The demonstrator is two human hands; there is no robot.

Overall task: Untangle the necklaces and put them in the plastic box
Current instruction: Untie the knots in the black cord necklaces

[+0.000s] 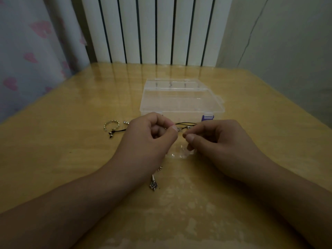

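Our left hand has fingers curled, pinching a small metal bit of the black-cord necklace; our right hand pinches something tiny, can't tell what. The cord runs just beyond and between both hands. Plastic box, lid shut, sits right behind them. Silver bracelet left of our left hand. Silver pendant lies nearer us, between the wrists.

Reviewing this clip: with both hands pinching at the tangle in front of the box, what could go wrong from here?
1. The left hand and right hand pinch something fine; pulling apart could tighten the knot near the black cord.
2. The pendant lies beside the left forearm and could be swept away.
3. The plastic box looks closed, needing a freed hand.
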